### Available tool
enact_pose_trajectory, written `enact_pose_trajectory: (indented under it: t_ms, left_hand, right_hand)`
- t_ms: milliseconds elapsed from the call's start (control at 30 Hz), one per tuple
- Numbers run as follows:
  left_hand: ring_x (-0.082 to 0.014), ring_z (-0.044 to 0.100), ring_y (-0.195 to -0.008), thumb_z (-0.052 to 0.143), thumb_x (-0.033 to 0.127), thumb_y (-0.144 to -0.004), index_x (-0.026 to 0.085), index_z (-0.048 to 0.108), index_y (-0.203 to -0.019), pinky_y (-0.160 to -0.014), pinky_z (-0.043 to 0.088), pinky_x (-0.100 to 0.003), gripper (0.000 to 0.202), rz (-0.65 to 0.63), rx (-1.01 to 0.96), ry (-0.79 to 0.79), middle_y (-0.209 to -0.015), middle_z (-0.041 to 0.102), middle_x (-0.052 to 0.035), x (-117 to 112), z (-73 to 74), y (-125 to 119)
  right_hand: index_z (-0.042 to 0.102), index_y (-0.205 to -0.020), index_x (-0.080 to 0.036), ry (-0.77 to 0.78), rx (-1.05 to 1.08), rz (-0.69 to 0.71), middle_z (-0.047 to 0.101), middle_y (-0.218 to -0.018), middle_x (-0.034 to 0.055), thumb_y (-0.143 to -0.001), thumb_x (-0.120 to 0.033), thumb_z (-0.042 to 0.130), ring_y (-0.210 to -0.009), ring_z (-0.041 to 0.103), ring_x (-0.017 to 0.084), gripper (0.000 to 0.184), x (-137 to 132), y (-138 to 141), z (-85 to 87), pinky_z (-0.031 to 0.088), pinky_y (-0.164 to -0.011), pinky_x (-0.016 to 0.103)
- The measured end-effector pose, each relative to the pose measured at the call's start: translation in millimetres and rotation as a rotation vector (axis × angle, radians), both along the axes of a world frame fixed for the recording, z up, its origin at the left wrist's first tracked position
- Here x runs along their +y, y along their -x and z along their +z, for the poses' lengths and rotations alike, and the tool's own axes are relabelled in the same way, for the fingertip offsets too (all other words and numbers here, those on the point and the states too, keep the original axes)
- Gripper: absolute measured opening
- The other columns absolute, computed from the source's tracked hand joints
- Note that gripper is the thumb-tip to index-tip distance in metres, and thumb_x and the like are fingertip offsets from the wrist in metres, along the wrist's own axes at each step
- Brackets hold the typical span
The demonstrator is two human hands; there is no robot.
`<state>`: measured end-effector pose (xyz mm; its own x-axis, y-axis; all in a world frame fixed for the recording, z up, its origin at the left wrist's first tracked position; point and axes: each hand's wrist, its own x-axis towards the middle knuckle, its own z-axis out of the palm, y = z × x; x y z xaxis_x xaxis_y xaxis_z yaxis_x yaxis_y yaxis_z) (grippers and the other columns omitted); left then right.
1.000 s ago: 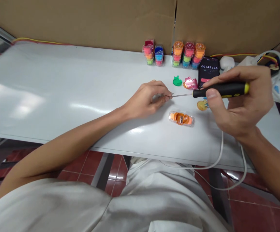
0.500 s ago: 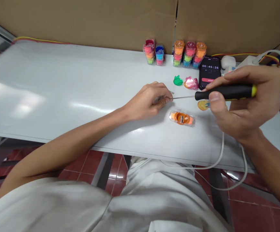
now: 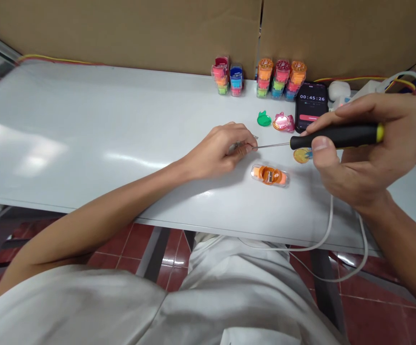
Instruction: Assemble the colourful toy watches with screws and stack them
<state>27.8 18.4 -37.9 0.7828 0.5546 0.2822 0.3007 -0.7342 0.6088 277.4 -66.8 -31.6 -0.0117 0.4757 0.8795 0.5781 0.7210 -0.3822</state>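
Black plastic forms the handle of the precision screwdriver in my right hand, and that hand is closed around it, thumb and fingers wrapped over the grip, with the yellow butt end showing beyond them. Its thin steel shaft runs level to the left, and the tip reaches my left fingertips. My left hand is curled shut, pinching a small silver metal piece, mostly hidden by the fingers, so I cannot tell its exact shape. Both hands are held over the white table.

Just below the shaft lies an orange and clear plastic pencil sharpener. Beyond the shaft sit a green plastic piece and a pink plastic piece, and a round yellow-orange piece lies partly behind my right thumb. Farther off, along the table's back edge, stand stacks of colourful sharpeners. A black smartphone beside them shows a timer reading 00:45:26, and a white earbud case sits just to its right. Cardboard boxes line the wall behind the table, and a white cable hangs over the front edge.
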Motion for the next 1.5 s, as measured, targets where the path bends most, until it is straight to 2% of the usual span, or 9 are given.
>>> enact_pose_trajectory:
  t_ms: [267,433,733,933,1033,1167,1267,1367,1500]
  left_hand:
    - [-0.0209,0.065,-0.097,0.054,0.017,-0.097,0.019,0.071,-0.103,-0.086,0.052,-0.036,0.018,-0.015,0.012,-0.006,-0.1,0.073,-0.0056,-1.9,0.6,-0.2]
    - [-0.0215,0.066,-0.099,0.055,0.015,-0.096,0.019,0.071,-0.102,-0.088,0.053,-0.037,0.018,-0.015,0.012,-0.001,-0.101,0.074,-0.0052,-2.2,0.9,0.2]
    - [-0.0213,0.066,-0.1,0.057,0.015,-0.096,0.018,0.072,-0.103,-0.086,0.053,-0.036,0.017,-0.026,-0.004,0.041,-0.102,0.075,-0.0056,-2.5,-1.4,1.0]
    - [-0.0203,0.066,-0.098,0.057,0.018,-0.098,0.018,0.073,-0.103,-0.087,0.053,-0.035,0.016,-0.035,-0.01,0.113,-0.101,0.075,-0.0061,-9.8,4.3,-1.5]
    - [-0.0185,0.066,-0.093,0.057,0.019,-0.101,0.017,0.074,-0.102,-0.086,0.053,-0.034,0.016,-0.064,-0.04,0.152,-0.098,0.075,-0.0065,-16.0,6.6,-4.4]
    - [-0.0174,0.066,-0.091,0.057,0.019,-0.102,0.016,0.074,-0.104,-0.089,0.052,-0.034,0.018,-0.122,-0.076,0.195,-0.099,0.075,-0.0074,-23.1,6.6,-7.6]
    - [-0.0202,0.067,-0.104,0.062,0.026,-0.101,0.016,0.072,-0.116,-0.098,0.052,-0.036,0.02,-0.156,-0.1,0.192,-0.111,0.074,-0.0097,-27.3,4.7,-8.5]
    - [-0.0222,0.066,-0.107,0.07,0.035,-0.098,0.016,0.069,-0.119,-0.098,0.05,-0.037,0.029,-0.168,-0.07,0.128,-0.115,0.073,-0.0097,-30.6,0.6,-8.6]
    - [-0.0243,0.065,-0.114,0.07,0.046,-0.098,0.018,0.07,-0.117,-0.102,0.045,-0.039,0.034,-0.197,0.016,0.007,-0.121,0.071,-0.0098,-33.0,-8.8,-8.9]
  right_hand:
    - [0.068,-0.121,-0.022,0.002,0.012,0.026,0.069,-0.098,0.0002,-0.071,-0.015,0.078,-0.092,0.078,0.023,0.052,-0.2,1.8,-0.7,0.062,-0.078,0.036]
    - [0.066,-0.117,-0.024,-0.011,0.033,-0.006,0.069,-0.1,0.001,-0.074,-0.022,0.077,-0.09,0.077,0.022,0.044,1.9,0.1,-0.8,0.061,-0.076,0.036]
    - [0.064,-0.12,-0.027,0.043,0.063,0.043,0.067,-0.1,-0.0016,-0.073,-0.02,0.077,-0.091,0.078,0.023,0.049,1.4,1.4,0.4,0.062,-0.076,0.038]
    - [0.066,-0.127,-0.029,-0.08,0.106,0.155,0.058,-0.108,0.0008,-0.07,-0.037,0.09,-0.094,0.076,0.019,0.062,10.5,4.7,8.2,0.066,-0.067,0.029]
    - [0.063,-0.133,-0.032,-0.012,0.1,0.125,0.055,-0.124,0.0014,-0.078,-0.033,0.086,-0.095,0.074,0.016,0.059,1.9,10.1,10.8,0.07,-0.077,0.034]
    - [0.061,-0.141,-0.038,0.136,0.148,0.063,0.047,-0.139,0.0014,-0.081,-0.023,0.083,-0.125,0.066,0.024,0.065,-13.1,10.0,13.2,0.069,-0.097,0.04]
    - [0.062,-0.141,-0.038,0.192,0.11,-0.043,0.048,-0.14,0.001,-0.08,-0.029,0.085,-0.137,0.058,0.028,0.066,-17.3,3.8,19.1,0.068,-0.097,0.037]
    - [0.063,-0.138,-0.034,0.228,0.124,-0.135,0.051,-0.14,0.002,-0.085,-0.036,0.081,-0.122,0.066,0.027,0.056,-17.1,-0.7,25.0,0.069,-0.091,0.039]
    - [0.066,-0.133,-0.031,0.251,0.13,-0.146,0.05,-0.138,0.0031,-0.089,-0.039,0.077,-0.099,0.071,0.02,0.046,-14.1,-0.9,25.0,0.069,-0.081,0.037]
